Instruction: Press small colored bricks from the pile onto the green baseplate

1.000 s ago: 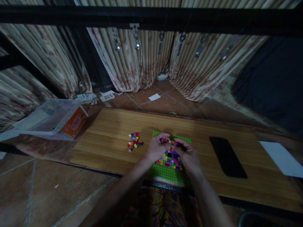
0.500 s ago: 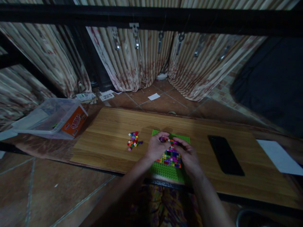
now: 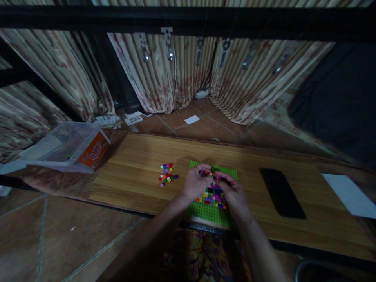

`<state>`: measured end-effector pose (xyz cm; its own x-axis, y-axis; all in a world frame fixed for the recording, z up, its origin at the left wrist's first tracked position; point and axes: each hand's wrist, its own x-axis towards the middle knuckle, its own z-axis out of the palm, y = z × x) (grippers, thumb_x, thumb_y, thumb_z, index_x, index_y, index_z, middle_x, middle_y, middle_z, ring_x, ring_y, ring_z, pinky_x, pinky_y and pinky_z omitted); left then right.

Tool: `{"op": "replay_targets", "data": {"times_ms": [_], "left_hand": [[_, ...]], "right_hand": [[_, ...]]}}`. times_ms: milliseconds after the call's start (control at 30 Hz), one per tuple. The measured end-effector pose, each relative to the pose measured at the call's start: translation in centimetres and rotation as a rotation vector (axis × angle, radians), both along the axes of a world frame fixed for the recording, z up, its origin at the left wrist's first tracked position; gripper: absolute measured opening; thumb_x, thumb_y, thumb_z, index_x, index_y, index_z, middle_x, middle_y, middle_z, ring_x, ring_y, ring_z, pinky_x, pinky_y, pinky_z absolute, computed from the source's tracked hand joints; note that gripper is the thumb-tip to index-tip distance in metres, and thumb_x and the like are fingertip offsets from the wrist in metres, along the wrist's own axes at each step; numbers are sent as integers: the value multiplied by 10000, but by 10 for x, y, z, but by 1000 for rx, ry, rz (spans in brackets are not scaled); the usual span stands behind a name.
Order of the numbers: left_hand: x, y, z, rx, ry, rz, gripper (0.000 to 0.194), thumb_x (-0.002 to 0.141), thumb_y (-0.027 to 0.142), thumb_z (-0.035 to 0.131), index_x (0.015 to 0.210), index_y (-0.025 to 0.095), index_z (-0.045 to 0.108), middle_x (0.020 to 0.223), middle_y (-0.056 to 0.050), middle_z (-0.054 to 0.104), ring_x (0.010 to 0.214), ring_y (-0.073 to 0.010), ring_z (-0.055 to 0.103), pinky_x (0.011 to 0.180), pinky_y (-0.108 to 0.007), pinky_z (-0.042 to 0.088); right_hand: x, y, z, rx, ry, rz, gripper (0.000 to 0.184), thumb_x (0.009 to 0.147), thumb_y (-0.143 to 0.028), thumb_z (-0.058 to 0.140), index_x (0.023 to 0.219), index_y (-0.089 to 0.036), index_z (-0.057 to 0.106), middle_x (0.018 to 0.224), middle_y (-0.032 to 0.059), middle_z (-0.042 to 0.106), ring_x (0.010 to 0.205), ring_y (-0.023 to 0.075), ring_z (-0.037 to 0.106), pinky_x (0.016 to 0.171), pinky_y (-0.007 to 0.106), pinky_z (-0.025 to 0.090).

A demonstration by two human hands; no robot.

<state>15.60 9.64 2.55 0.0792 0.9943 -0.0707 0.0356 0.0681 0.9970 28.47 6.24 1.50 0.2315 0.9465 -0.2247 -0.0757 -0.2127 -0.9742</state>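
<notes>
A green studded baseplate (image 3: pixel 207 214) lies at the near edge of the wooden board, and small coloured toy bricks (image 3: pixel 214 196) cover its middle in a dense patch. Over the patch's upper left is my left hand (image 3: pixel 194 183), its fingers curled in and close together. From the right, my right hand (image 3: pixel 235 194) reaches over the same rows with bent fingers, their tips almost meeting the left fingertips. What the fingertips pinch, if anything, is too small and dim to make out. A loose pile of coloured bricks (image 3: pixel 167 174) sits left of the baseplate.
The wooden board (image 3: pixel 129 168) also bears a black phone-like slab (image 3: pixel 282 194) on the right. White paper (image 3: pixel 349 194) lies at the right end. A clear plastic tub (image 3: pixel 64 149) with an orange label stands to the left. Striped curtains (image 3: pixel 167 78) hang behind.
My right fingers have shifted very slightly over the brick patch. The whole view has moved a little; the loose pile looks the same.
</notes>
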Motion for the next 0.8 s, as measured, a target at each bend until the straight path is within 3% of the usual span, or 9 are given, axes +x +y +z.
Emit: {"op": "replay_targets", "data": {"times_ms": [500, 800], "left_hand": [[1, 1, -7, 11, -11, -2, 308, 610, 59, 574, 888, 165, 656, 788, 10, 654, 683, -101, 574, 634, -196, 459], [-2, 7, -8, 40, 34, 31, 270, 589, 107, 578, 833, 166, 676, 790, 2, 670, 747, -129, 609, 726, -238, 466]], "right_hand": [[-1, 4, -1, -1, 7, 5, 308, 623, -325, 722, 913, -226, 703, 792, 1, 718, 697, 176, 629, 670, 311, 494], [-3, 3, -1, 139, -143, 24, 310, 677, -405, 676, 921, -218, 715, 842, 19, 729, 764, 207, 658, 723, 348, 522]]}}
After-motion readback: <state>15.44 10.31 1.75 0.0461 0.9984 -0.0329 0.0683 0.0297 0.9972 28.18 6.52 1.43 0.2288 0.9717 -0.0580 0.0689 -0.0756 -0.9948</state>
